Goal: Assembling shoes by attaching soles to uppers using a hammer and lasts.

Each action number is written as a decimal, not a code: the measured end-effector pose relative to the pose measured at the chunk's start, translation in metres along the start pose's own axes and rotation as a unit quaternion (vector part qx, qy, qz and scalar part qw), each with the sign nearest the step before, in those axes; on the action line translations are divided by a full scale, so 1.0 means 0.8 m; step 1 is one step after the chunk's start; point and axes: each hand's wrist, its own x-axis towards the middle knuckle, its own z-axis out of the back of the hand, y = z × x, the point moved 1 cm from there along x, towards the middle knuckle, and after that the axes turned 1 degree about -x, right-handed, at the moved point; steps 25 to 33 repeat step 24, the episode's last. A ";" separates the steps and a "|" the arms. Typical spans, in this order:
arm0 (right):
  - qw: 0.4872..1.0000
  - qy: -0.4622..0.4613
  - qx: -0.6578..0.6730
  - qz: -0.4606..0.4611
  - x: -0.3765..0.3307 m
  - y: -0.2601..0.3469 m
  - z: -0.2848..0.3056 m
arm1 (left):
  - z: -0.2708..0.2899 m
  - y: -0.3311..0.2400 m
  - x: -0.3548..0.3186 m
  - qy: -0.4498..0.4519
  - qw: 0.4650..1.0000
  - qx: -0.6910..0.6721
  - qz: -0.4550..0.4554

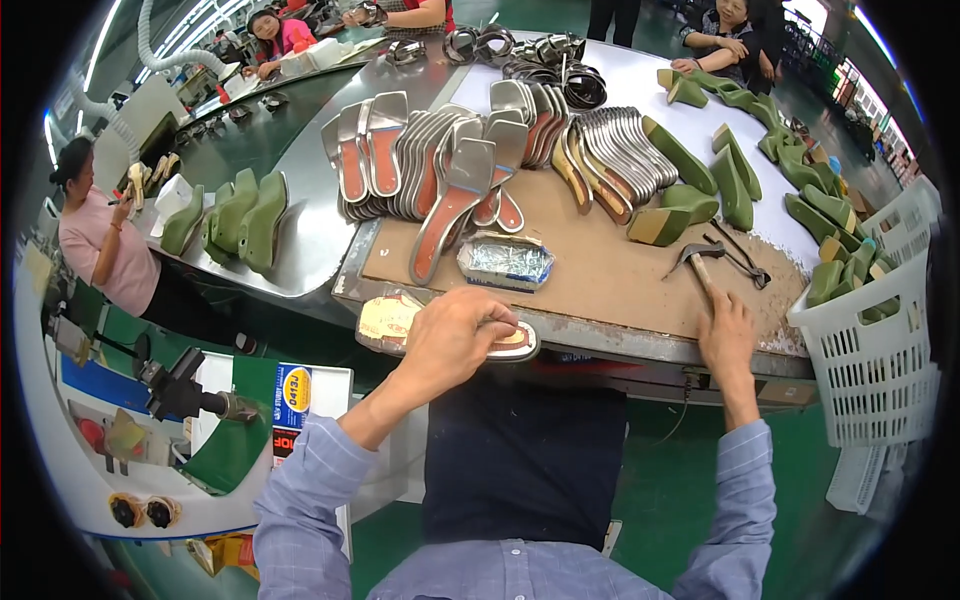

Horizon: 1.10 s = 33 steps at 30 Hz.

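My left hand [455, 335] is closed in a pinch over a shoe insole [388, 318] at the table's front edge. The insole has a pale yellow wide end with red marks and a rounded end by my fingertips; my hand covers its middle. Whether something small sits in the pinch is hidden. To the right, my right hand [728, 335] grips the wooden handle of a hammer [698, 262], whose dark head lies on the brown board. Beside the hammer rests a dark pincer-like tool [742, 258]. Just beyond my left hand is a clear-wrapped block-shaped packet [507, 262].
Stacked silver-edged insoles [440, 150] stand behind the packet. Green shoe lasts [735, 180] lie to the right, others [250, 215] on the metal table at left. A white plastic basket [865, 350] stands at right. Dark straps [555, 65] lie at the back. Several people are nearby.
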 end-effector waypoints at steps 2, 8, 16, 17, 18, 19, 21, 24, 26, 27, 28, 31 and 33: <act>0.979 0.197 -0.031 -0.030 0.000 -0.026 -0.007 | -0.001 0.004 0.002 0.016 0.999 -0.006 0.029; 0.976 0.047 0.209 -0.032 0.001 -0.025 0.007 | 0.003 -0.001 0.005 0.049 0.996 0.007 0.074; 0.851 0.127 0.508 -0.028 -0.047 0.095 0.132 | -0.002 0.007 0.001 0.048 0.997 0.050 0.031; 0.851 0.116 0.513 0.002 -0.048 0.104 0.144 | -0.003 0.007 0.001 0.045 0.998 0.041 0.027; 0.848 0.106 0.519 0.034 -0.049 0.112 0.153 | -0.002 0.007 0.000 0.041 0.998 0.036 0.026; 0.838 0.089 0.535 0.056 -0.049 0.118 0.161 | -0.002 0.007 -0.001 0.039 0.998 0.038 0.025; 0.818 0.074 0.565 0.081 -0.050 0.131 0.167 | -0.002 0.005 0.000 0.037 0.998 0.027 0.030; 0.839 0.155 0.505 0.129 -0.046 0.153 0.167 | 0.006 -0.006 0.003 0.069 0.993 0.069 0.062; 0.839 0.155 0.505 0.129 -0.046 0.153 0.167 | 0.006 -0.006 0.003 0.069 0.993 0.069 0.062; 0.839 0.155 0.505 0.129 -0.046 0.153 0.167 | 0.006 -0.006 0.003 0.069 0.993 0.069 0.062; 0.839 0.155 0.505 0.129 -0.046 0.153 0.167 | 0.006 -0.006 0.003 0.069 0.993 0.069 0.062; 0.839 0.155 0.505 0.129 -0.046 0.153 0.167 | 0.006 -0.006 0.003 0.069 0.993 0.069 0.062; 0.839 0.155 0.505 0.129 -0.046 0.153 0.167 | 0.006 -0.006 0.003 0.069 0.993 0.069 0.062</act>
